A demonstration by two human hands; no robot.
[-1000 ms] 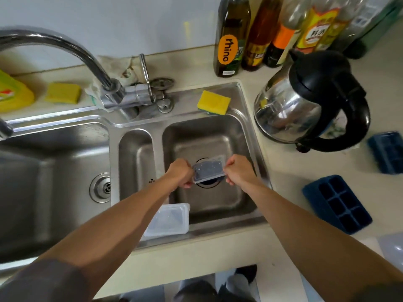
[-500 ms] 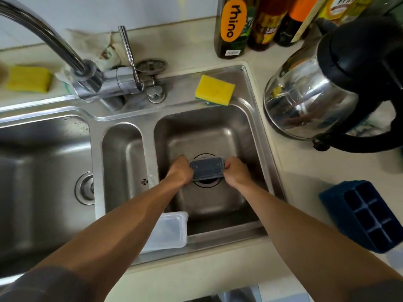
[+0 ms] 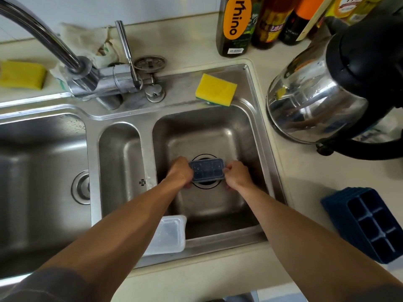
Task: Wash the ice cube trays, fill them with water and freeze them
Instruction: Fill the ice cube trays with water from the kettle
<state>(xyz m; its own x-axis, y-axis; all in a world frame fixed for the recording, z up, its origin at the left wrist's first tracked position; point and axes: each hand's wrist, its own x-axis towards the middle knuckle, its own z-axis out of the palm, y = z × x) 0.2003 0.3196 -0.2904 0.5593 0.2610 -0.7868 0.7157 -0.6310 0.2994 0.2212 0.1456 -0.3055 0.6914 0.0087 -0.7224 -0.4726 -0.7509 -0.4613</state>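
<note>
A small dark blue ice cube tray with a clear lid (image 3: 206, 170) is held low in the right sink basin (image 3: 209, 131), over the drain. My left hand (image 3: 180, 172) grips its left end and my right hand (image 3: 236, 175) grips its right end. A second blue ice cube tray (image 3: 370, 223) lies open side up on the counter at the right. A clear plastic lid (image 3: 169, 235) rests on the sink's front rim, partly hidden by my left forearm.
A tap (image 3: 72, 59) arches over the left basin (image 3: 41, 171). Yellow sponges lie on the sink's back rim (image 3: 216, 89) and at far left (image 3: 21, 74). A steel kettle (image 3: 327, 92) and several bottles (image 3: 235, 25) crowd the right counter. A cloth (image 3: 87, 38) lies behind the tap.
My hands and the lidded tray have sunk lower into the right basin, and the tray now lies flatter. My view has moved closer to the sink.
</note>
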